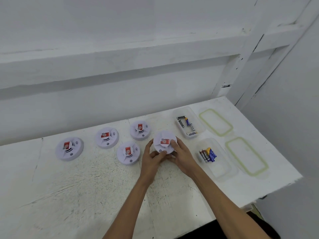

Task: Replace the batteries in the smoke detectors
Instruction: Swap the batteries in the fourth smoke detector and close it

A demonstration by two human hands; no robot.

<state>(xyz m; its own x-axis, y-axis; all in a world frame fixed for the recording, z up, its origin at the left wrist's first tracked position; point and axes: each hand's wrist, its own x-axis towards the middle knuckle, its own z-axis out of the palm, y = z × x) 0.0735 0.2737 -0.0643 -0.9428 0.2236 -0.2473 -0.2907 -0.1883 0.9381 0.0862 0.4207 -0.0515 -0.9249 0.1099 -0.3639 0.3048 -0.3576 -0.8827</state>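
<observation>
Both my hands hold one white round smoke detector (164, 139) with a red label, tilted up a little off the table. My left hand (152, 160) grips its near left edge, thumb on the rim. My right hand (181, 155) grips its right side, fingers curled over the rim. Several more white detectors with red labels lie face up to the left, such as one at the far left (69, 148) and one just beside my left hand (128, 155). A clear tub at the back (200, 120) holds several batteries (186, 125). A nearer clear tub (222, 168) holds several batteries (208, 154).
The white, scuffed table (86, 187) ends at the right edge past two clear lids with green seals, one at the back (215, 124) and one nearer (246, 156). A white wall with ledges rises directly behind the table.
</observation>
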